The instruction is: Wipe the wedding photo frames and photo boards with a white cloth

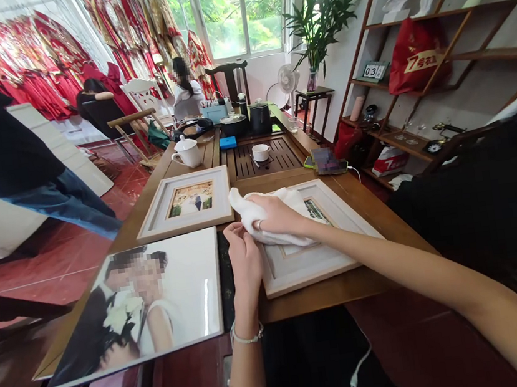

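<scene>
My right hand (276, 214) grips a white cloth (294, 200) and presses it onto a light-framed picture (291, 272) lying flat on the table. The cloth covers much of that picture's middle; a bit of the photo shows at its right edge. At the picture's left edge is my left hand (243, 252), fingers curled, by the cloth's near-left side. Whether it pinches the frame or the cloth is hidden. A second framed photo (190, 200) lies farther back on the left. Nearer on the left, a large glossy couple portrait (180, 291) overhangs the table's front edge.
Behind the frames stand a white lidded mug (187, 152), a small white cup (261, 152) on a slatted tea tray (282, 158), a blue box (228, 142) and a phone (325, 161) with a cable. A person (7, 142) stands at left; a dark-clothed person (472, 211) is at right.
</scene>
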`<state>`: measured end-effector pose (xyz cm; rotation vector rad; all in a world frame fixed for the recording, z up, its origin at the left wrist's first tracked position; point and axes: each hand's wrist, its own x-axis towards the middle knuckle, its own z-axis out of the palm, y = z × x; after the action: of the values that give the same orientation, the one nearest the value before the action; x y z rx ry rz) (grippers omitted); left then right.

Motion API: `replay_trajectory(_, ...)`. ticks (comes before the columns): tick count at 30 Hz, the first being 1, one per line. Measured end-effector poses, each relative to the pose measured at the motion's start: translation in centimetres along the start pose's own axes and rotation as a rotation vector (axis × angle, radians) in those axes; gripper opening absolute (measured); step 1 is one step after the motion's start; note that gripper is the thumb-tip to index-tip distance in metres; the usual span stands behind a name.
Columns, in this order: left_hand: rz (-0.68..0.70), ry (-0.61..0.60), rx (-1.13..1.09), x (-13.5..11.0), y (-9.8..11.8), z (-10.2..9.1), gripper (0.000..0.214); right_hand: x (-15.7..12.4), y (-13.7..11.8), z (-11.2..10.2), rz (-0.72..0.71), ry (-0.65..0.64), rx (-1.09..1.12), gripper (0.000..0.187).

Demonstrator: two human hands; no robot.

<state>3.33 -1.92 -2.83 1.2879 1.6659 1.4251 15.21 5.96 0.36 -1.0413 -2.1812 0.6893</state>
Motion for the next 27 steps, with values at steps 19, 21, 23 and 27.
replay_trajectory(19, 0.216, -0.092, 0.303, -0.8, -1.5, 1.7, 0.054, -14.9, -1.9, -7.6, -0.038, -0.294, -0.247, 0.072)
replay_trajectory(21, 0.228, -0.096, 0.325, -0.9, -1.8, 1.9, 0.052, -15.8, -0.3, -8.7, -0.034, -0.188, -0.346, 0.069)
replay_trajectory(23, 0.249, -0.1, 0.336, -0.8, -1.9, 1.9, 0.051, -16.2, 1.7, -9.7, -0.01, -0.085, -0.444, 0.061)
replay_trajectory(27, 0.283, -0.123, 0.37, -0.6, -1.8, 1.7, 0.051, -14.7, 5.1, -10.8, 0.055, 0.053, -0.54, 0.056)
